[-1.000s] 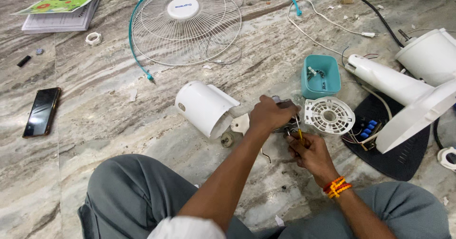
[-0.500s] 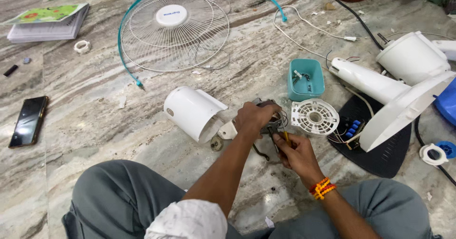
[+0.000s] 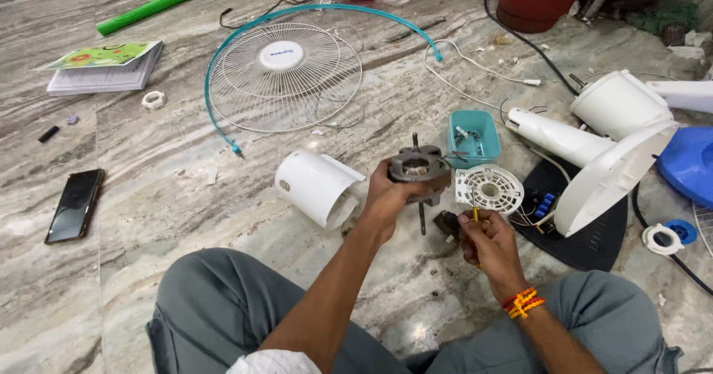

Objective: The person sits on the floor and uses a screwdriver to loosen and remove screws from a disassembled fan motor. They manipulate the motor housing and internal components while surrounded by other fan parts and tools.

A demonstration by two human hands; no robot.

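Right now the left hand [image 3: 390, 192] is gripping a grey fan motor [image 3: 418, 167] at the centre of the frame, lifted off the marble floor [image 3: 148, 196], its shaft pointing up and down. The right hand [image 3: 486, 236], just below and to the right, is pinching a small yellow-handled screwdriver [image 3: 475, 214] beside a black part [image 3: 446, 223] hanging under the motor. The screwdriver tip could slip, since the motor is being held in the air unsupported. Loose screws could drop and roll away rather than landing in the teal tray [image 3: 473, 138] above.
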